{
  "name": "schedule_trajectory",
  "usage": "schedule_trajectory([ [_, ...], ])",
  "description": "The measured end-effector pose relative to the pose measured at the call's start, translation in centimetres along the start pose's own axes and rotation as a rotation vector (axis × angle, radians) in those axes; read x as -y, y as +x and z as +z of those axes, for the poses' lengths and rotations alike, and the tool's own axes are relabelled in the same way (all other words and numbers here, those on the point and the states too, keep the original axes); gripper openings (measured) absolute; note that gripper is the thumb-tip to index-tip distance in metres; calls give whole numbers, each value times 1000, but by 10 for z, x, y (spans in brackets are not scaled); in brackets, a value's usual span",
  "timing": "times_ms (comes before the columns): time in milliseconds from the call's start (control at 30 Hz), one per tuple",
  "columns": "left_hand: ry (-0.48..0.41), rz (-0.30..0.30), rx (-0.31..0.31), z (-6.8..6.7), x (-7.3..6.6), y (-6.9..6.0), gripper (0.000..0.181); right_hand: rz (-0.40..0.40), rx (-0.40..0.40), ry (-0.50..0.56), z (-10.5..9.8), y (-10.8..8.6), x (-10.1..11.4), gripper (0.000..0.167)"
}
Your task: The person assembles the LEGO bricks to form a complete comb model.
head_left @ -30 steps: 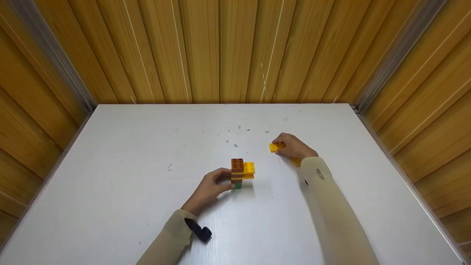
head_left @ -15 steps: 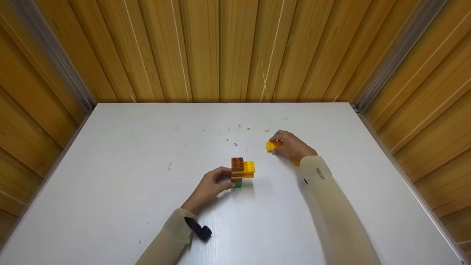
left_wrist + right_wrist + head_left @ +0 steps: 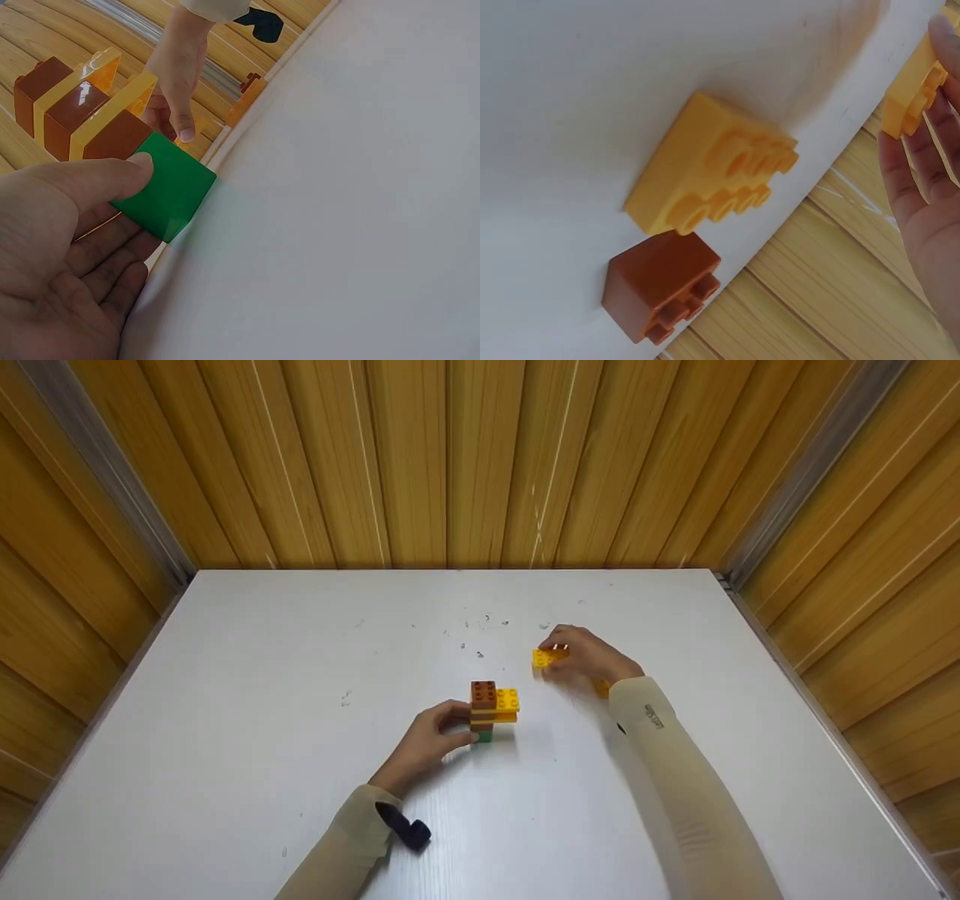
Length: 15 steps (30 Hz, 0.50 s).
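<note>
While the left hand (image 3: 429, 735) grips the block stack (image 3: 484, 708) low down near the middle of the white table (image 3: 225, 697), the right hand (image 3: 591, 654) is out to the far right with a yellow brick (image 3: 541, 659) pinched between thumb and fingers! Look at the left: thumb pressed on the green brick (image 3: 171, 191) at the bottom, fingers round behind, clamped on that base. Upright it stands, brown and yellow layers alternating above the green, brown on top, two yellow pieces (image 3: 508, 700) jutting right, one above the other. Over to the right hand: studs up on its brick, the left end poking out past the fingertips; whether it touches the table, I can't tell. Near the right wrist sits a second yellow brick (image 3: 679, 176), mostly hidden from the head view, and the right wrist view shows it on the table with a brown brick (image 3: 664, 270) just beside it, studs on both. Pale sleeves (image 3: 686, 802) on both arms, a dark strap (image 3: 405, 827) at the left cuff, and a wood-panelled wall (image 3: 412, 465) beyond the table's far edge.
</note>
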<state>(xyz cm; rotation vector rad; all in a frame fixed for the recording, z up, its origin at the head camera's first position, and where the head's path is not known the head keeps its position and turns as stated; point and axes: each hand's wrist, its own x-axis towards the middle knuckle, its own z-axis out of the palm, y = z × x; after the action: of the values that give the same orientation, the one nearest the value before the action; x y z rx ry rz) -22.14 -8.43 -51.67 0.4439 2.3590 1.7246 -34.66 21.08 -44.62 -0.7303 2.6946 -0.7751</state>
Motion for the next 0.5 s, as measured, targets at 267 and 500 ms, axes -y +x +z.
schedule_trajectory([
  [267,-10,-21,-2,1,-2,-2,40,-68,17,-29,-2,-1,10,37],
  [500,-7,-20,1,0,-1,0,39,-87,52,-72,-6,-3,27,39],
])
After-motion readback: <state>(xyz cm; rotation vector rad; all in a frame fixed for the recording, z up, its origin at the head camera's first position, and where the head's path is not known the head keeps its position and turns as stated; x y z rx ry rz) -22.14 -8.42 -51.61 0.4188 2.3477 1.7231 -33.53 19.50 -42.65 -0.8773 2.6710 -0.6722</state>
